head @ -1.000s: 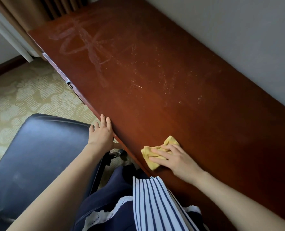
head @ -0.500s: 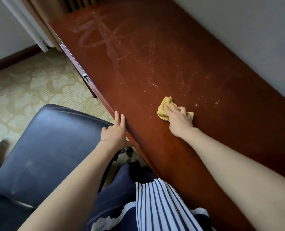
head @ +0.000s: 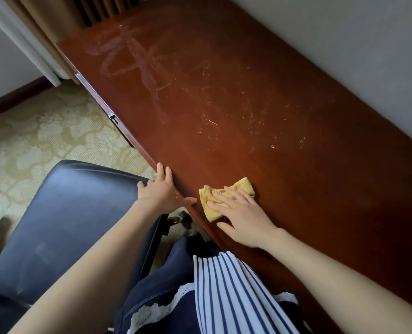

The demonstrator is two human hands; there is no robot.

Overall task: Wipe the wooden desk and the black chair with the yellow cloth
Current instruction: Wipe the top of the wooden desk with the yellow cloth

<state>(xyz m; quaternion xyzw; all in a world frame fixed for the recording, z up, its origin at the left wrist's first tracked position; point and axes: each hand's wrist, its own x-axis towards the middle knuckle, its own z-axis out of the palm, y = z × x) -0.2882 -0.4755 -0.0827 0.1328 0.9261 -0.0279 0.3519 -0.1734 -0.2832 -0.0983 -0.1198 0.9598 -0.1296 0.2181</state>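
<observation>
1. I see my right hand [head: 243, 220] lying flat, low and right of the frame's centre, fingers straight and spread. It presses down on the yellow cloth [head: 242, 188] and does not curl round it.
2. The cloth is crumpled on the wooden desk [head: 284, 97], close to the desk's near edge. Part of it sits under my fingers, and the rest pokes out above and left of them.
3. My left hand [head: 161, 194] is at the frame's centre, relaxed and holding nothing. Its fingers stretch along the desk's front edge and its thumb reaches onto the top, just left of the cloth.
4. The black chair [head: 62, 220] fills the lower left, its padded surface beside and below my left forearm. Neither hand grips it.
5. Pale smears and scratch-like marks [head: 137, 61] cover the desk top from the upper centre down toward the middle.
6. A grey wall [head: 356, 44] runs along the desk's far side at the upper right.
7. Patterned carpet [head: 43, 136] shows at the left, and a curtain [head: 43, 32] hangs at the upper left.
8. A striped garment [head: 229, 292] shows at the bottom centre.
</observation>
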